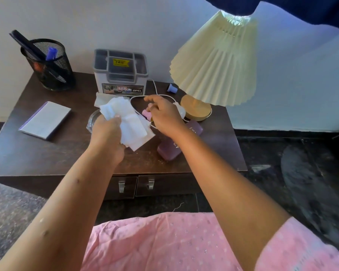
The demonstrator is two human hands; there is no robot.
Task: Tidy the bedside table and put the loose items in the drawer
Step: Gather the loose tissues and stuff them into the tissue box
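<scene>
My left hand [108,133] clutches a wad of white tissues [125,116], hiding most of a glass dish [92,119] beneath. My right hand [164,114] curls over a small pink thing [146,113] just beside the tissues; whether I hold it, I cannot tell. A purple case [169,152] lies half hidden under my right arm [213,163].

Single view: head cam, wide-angle, worn by the person, pitched forward and down. It sits above and in front of the bench [47,157], facing the wall [125,20] behind it. Close range: both forearms run up from the bottom edge, and the left hand [108,132] and right hand [164,116] land near frame centre. Pink clothing [164,241] fills the bottom edge, so the lens is over the lap. Drawer fronts [170,185] show below the bench's front edge. Lamp shade [213,61] looms upper right, floor [282,173] on the right. Straight edges bow towards the frame borders.
</scene>
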